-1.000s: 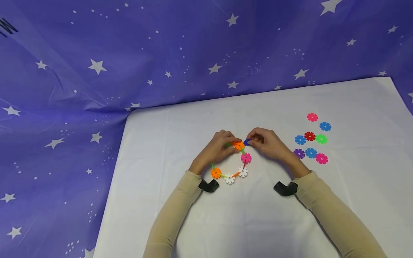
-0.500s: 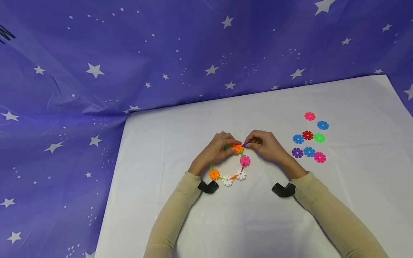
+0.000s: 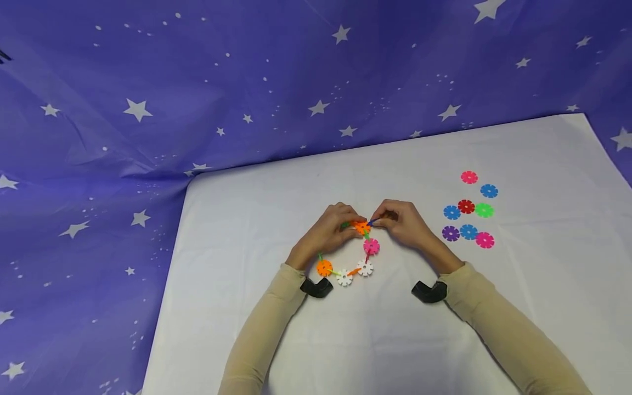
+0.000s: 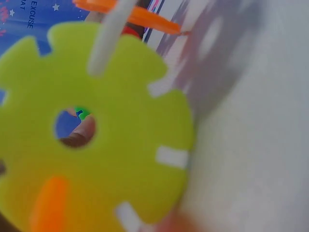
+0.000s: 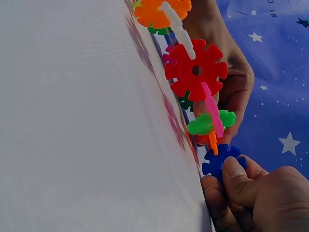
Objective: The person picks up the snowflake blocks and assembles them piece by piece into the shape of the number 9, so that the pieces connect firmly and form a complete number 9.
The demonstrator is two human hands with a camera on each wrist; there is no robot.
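Note:
A curved chain of slotted plastic discs (image 3: 365,267) lies on the white table cover (image 3: 395,340), with orange, pink and white pieces showing. My left hand (image 3: 351,227) grips the chain's far end at an orange disc (image 3: 362,226). My right hand (image 3: 379,220) pinches a small blue disc (image 3: 371,222) edge-on against that orange disc. In the right wrist view my thumb and finger hold the blue disc (image 5: 219,161) below a red disc (image 5: 195,71) and a green disc (image 5: 207,123). A yellow-green disc (image 4: 106,140) fills the left wrist view.
Several loose discs lie to the right of my hands, among them pink (image 3: 468,177), red (image 3: 466,206), green (image 3: 484,210) and purple (image 3: 450,233). A purple starry cloth (image 3: 197,82) hangs behind and to the left of the table. Black wrist cameras (image 3: 428,291) sit under both wrists.
My right hand has brought the blue disc a little leftwards, up to the orange disc. The left hand keeps its hold on the chain.

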